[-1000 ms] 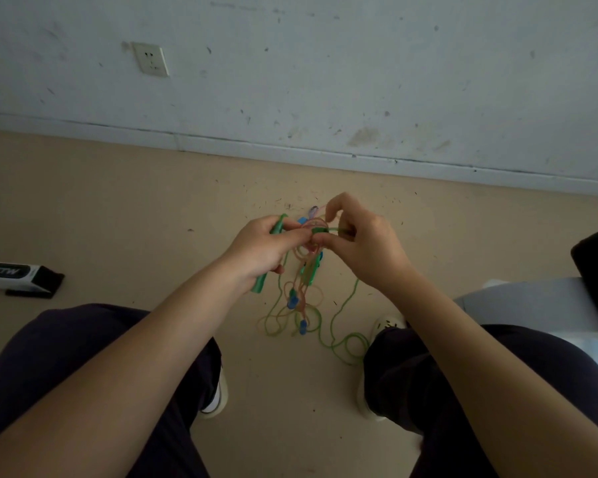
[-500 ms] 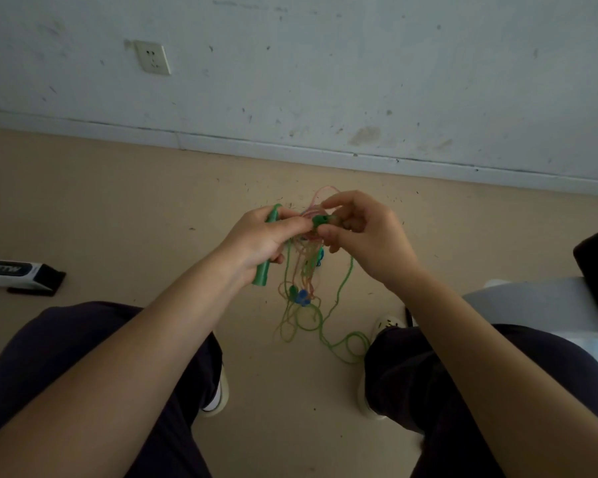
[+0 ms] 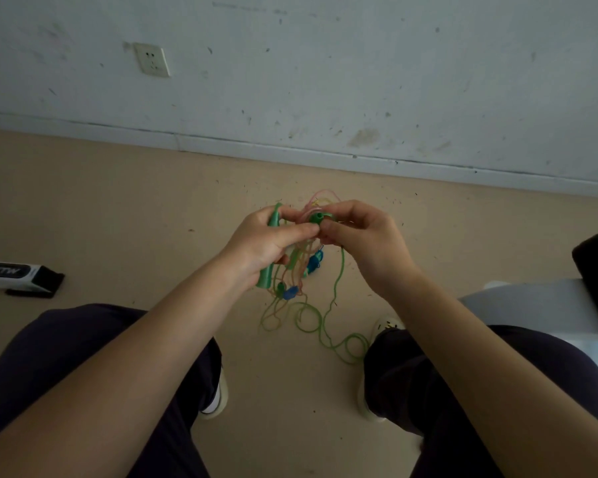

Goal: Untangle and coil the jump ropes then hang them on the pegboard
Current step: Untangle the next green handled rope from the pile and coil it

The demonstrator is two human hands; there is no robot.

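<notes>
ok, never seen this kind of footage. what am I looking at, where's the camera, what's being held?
There is no robot here. A seated person wears one wide-angle camera on the head, looking forward and down past dark-trousered knees to a beige floor and a scuffed white wall.

The left hand grips a light green tapered plastic jump-rope handle. The right hand pinches a second, darker green handle end. Between them hangs a tangle of thin green and pinkish cords with blue handles; green loops trail on the floor.

Also there: a white wall socket, and a black-and-white box on the floor at left. No pegboard is in view.
</notes>
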